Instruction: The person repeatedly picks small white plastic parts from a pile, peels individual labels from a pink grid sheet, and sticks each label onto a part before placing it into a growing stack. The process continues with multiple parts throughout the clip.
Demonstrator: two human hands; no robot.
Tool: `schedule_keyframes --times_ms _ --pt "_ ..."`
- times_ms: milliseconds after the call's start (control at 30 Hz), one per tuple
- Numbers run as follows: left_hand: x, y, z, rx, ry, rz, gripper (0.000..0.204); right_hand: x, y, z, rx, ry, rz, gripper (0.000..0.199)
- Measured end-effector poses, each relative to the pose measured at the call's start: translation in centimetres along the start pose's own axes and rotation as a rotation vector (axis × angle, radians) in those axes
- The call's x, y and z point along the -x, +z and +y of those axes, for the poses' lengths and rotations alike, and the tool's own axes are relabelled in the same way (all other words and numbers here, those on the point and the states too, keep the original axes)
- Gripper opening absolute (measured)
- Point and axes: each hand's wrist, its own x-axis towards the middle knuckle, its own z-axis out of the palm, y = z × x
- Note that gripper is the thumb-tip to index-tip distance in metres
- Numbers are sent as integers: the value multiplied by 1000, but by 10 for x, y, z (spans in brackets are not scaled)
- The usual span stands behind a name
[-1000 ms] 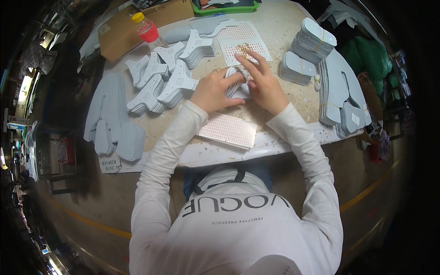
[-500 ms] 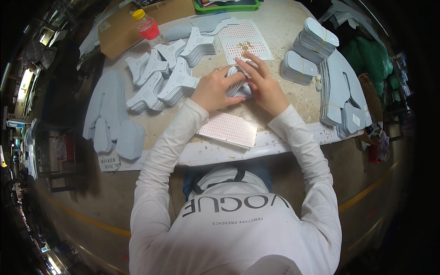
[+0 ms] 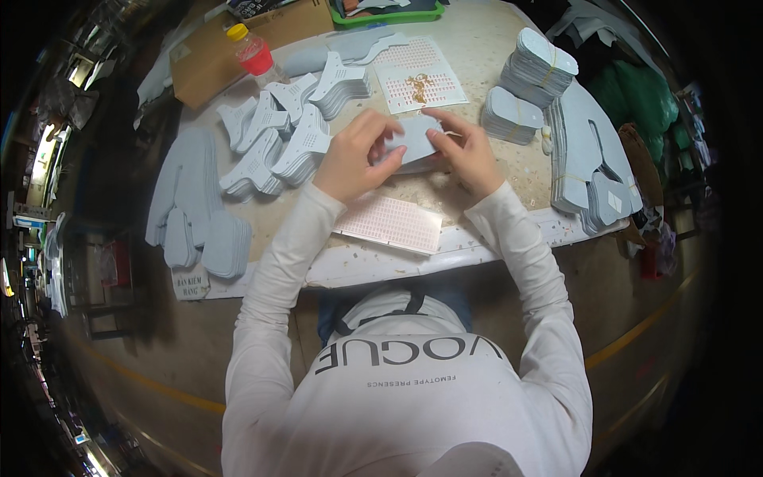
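Between my two hands, over the middle of the table, is a stack of light grey cut pieces (image 3: 415, 141), its flat top face showing. My left hand (image 3: 359, 157) curls round the stack's left side, thumb at its near edge and the fingertips slightly blurred. On the other side my right hand (image 3: 469, 155) presses its thumb on the top piece, with the index finger stretched along the far edge. Just beyond lies a sheet of small red-printed labels (image 3: 401, 67) bearing a heap of thin tan rubber bands (image 3: 421, 86). A second label sheet (image 3: 393, 222) lies nearer my body.
Several stacks of Y-shaped grey pieces (image 3: 306, 143) stand to the left, beside larger grey pieces (image 3: 191, 183). At right are banded stacks of rounded pieces (image 3: 513, 115) and long pieces (image 3: 580, 151). A yellow-capped bottle (image 3: 256, 57), cardboard box (image 3: 214, 63) and green tray (image 3: 389, 16) sit at the back.
The stack was tilted up with its layered edges showing; now it lies flatter, top face up. My left hand has shifted left, and my hands are a little farther apart.
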Motion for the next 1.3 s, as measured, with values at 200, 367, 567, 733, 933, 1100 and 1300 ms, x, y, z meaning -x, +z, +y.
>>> schedule_keyframes --times_ms 200,367,567,733,933,1100,1300 --pt "37 1 8 -241 66 -288 22 -29 -30 -1 424 92 179 37" --pt "47 4 1 -294 192 -280 22 3 -26 -14 907 -403 268 26" --pt "44 -1 -3 206 -169 -287 17 60 -7 -28 491 -257 -214 18" --pt "43 -5 -3 206 -290 -378 20 65 -1 -9 355 16 -120 17" --pt "45 -7 -8 237 -390 -424 19 67 2 -11 636 -356 -45 12" --pt "46 -3 -8 214 -361 -422 18 65 14 -14 728 -584 -30 13" --pt "46 -3 -8 243 -372 -430 18 66 14 -10 644 -581 -32 18"
